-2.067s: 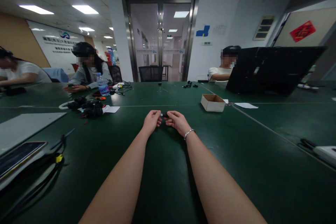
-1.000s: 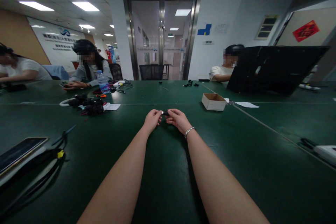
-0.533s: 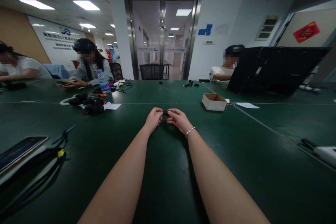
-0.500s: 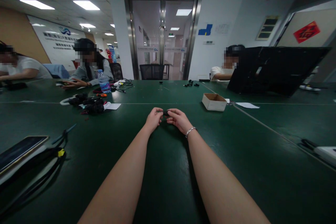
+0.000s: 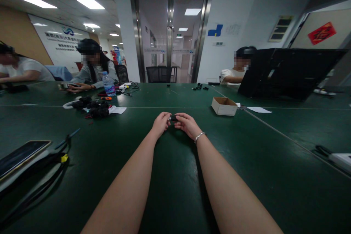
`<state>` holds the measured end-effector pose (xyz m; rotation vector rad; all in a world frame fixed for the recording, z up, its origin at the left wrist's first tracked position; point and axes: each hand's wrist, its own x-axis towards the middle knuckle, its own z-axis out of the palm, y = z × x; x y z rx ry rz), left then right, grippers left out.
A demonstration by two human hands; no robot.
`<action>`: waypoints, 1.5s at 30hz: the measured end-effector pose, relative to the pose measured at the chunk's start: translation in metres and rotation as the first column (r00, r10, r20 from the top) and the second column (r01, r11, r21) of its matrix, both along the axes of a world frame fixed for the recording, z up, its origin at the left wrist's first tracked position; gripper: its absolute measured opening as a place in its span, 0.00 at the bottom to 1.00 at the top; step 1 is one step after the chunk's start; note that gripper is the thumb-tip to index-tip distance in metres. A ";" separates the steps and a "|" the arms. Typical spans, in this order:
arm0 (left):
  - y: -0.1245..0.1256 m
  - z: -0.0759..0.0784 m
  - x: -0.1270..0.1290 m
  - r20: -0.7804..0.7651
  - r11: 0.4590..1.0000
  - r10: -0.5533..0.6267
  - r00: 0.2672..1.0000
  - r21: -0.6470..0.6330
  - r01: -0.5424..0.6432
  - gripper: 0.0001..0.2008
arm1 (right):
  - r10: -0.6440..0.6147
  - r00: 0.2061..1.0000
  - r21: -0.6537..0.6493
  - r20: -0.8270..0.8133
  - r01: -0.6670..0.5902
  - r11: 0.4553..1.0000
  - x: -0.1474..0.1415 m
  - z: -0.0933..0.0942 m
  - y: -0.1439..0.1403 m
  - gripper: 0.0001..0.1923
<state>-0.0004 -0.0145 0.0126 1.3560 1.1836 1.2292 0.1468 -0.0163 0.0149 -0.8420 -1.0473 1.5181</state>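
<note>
Two bare forearms reach forward over the dark green table. To their left, near the edge of view, lies a phone, with dark cables beside it and a yellow tag on one of them. At the far right edge sits a white device, a black cord next to it.

Between the forearms' ends, just above the table, is a small black piece with a shiny end. The left hand pinches the shiny end between thumb and forefinger; the right hand pinches the black end likewise, its other fingers curled beneath. A silver bracelet rings the right wrist.

Farther out, a black clump lies on the left with a paper touching it. On the right stands an open box, a white sheet beyond its right side. Behind these come a bottle, upright, and several small black parts.

Across the table, a person in grey holds a device; another, in white, is partly hidden by a big black panel. Farthest back are glass doors.
</note>
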 end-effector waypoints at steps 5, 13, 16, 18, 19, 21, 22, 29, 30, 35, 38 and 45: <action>0.001 -0.001 0.000 -0.012 1.000 -0.022 1.000 0.001 0.022 0.11 | -0.002 1.000 0.004 0.004 0.002 1.000 0.001 -0.001 0.001 0.05; 0.000 -0.001 -0.001 -0.004 0.999 -0.032 0.999 0.006 0.032 0.11 | 0.005 1.000 0.002 0.000 -0.005 1.000 0.001 -0.001 0.000 0.05; 0.000 -0.001 -0.001 0.008 1.000 -0.017 1.000 -0.001 0.017 0.11 | -0.002 1.000 -0.002 0.000 0.002 1.000 0.001 -0.001 0.000 0.05; -0.001 0.000 0.000 0.009 1.000 -0.011 1.000 -0.004 0.011 0.10 | 0.000 1.000 -0.002 0.002 0.000 1.000 0.001 -0.001 0.001 0.05; -0.001 0.000 0.000 0.010 1.000 -0.020 1.000 0.002 0.020 0.10 | 0.001 1.000 -0.003 0.004 -0.001 1.000 0.001 -0.001 0.001 0.05; -0.001 0.000 0.000 0.015 1.000 -0.027 1.000 0.011 0.027 0.11 | 0.002 1.000 -0.003 0.005 -0.001 1.000 0.001 -0.001 0.001 0.06; -0.001 0.001 0.001 0.017 1.000 -0.023 1.000 0.008 0.023 0.11 | 0.003 1.000 -0.003 0.004 -0.003 1.000 0.001 -0.001 0.001 0.06; 0.000 0.000 -0.001 -0.018 0.999 -0.036 0.999 0.017 0.036 0.12 | 0.005 1.000 -0.012 0.005 -0.005 1.000 0.002 -0.001 0.001 0.05; 0.000 0.000 -0.001 -0.015 0.999 -0.031 0.999 0.015 0.032 0.11 | 0.005 1.000 -0.013 0.003 -0.005 1.000 0.002 0.000 0.001 0.05; -0.001 0.000 0.000 -0.011 1.000 -0.027 1.000 0.012 0.027 0.10 | -0.003 1.000 -0.015 0.011 0.003 1.000 0.001 0.001 0.000 0.06; -0.001 0.000 0.000 -0.009 0.999 -0.038 0.999 0.024 0.038 0.12 | -0.006 1.000 -0.019 0.015 0.007 1.000 0.001 0.001 0.000 0.06; -0.002 0.000 -0.001 -0.013 0.999 -0.040 0.999 0.017 0.040 0.10 | 0.003 1.000 -0.003 0.001 -0.003 1.000 0.001 -0.001 0.001 0.07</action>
